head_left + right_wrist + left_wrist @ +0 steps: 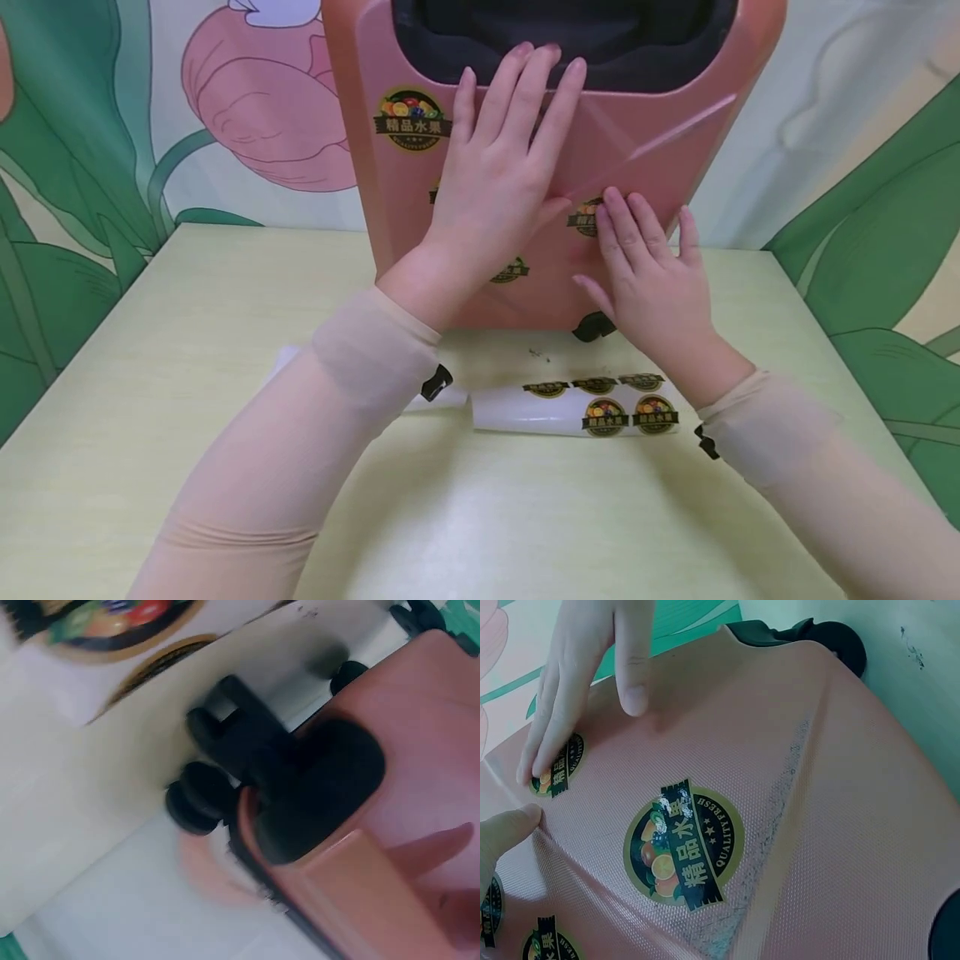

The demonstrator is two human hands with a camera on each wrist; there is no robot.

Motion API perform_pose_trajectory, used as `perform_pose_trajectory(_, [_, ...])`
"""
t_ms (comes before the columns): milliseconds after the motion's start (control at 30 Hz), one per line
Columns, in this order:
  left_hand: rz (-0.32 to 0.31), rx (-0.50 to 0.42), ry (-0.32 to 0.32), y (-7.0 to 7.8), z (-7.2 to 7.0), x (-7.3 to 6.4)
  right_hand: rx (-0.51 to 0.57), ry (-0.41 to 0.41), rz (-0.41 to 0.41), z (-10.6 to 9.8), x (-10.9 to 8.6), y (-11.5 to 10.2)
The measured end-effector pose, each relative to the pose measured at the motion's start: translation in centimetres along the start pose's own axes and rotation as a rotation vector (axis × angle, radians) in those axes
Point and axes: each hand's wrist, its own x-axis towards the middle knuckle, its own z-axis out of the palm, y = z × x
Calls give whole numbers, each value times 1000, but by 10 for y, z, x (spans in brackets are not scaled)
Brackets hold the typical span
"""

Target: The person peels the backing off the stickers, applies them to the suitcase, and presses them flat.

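Observation:
A pink suitcase (637, 125) stands upright with round fruit-label stickers on its front. My left hand (498, 175) lies on its upper front, fingers straight and reaching the black recess (637, 50). Lower right, my right hand (660, 283) touches a sticker (583, 218) with extended fingers, partly covering it. Another sticker (412, 121) is at the upper left, and one (512, 269) sits lower down, partly behind the left wrist. In the left wrist view, a sticker (682, 844) shows fully beside the left thumb (510, 832).
On the pale table (225, 467), a white backing sheet (525, 408) bears several more stickers in front of the suitcase. A second white piece (442, 402) lies partly under the left forearm. Black wheels (199, 799) show at the suitcase's base. A leaf-patterned backdrop (270, 92) hangs behind.

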Motion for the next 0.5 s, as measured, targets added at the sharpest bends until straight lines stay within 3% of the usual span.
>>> perform_pose_trajectory(167, [0,-1,0,1,-2,0,0,0,43,0,-7,5])
perform_pose_trajectory(400, [-12,-16,-41,4,-5,0,12,-46,-107,6,-10,-11])
perform_pose_trajectory(500, [-12,-22,-49,5,-7,0,-3,-58,-130,7,-12,-13])
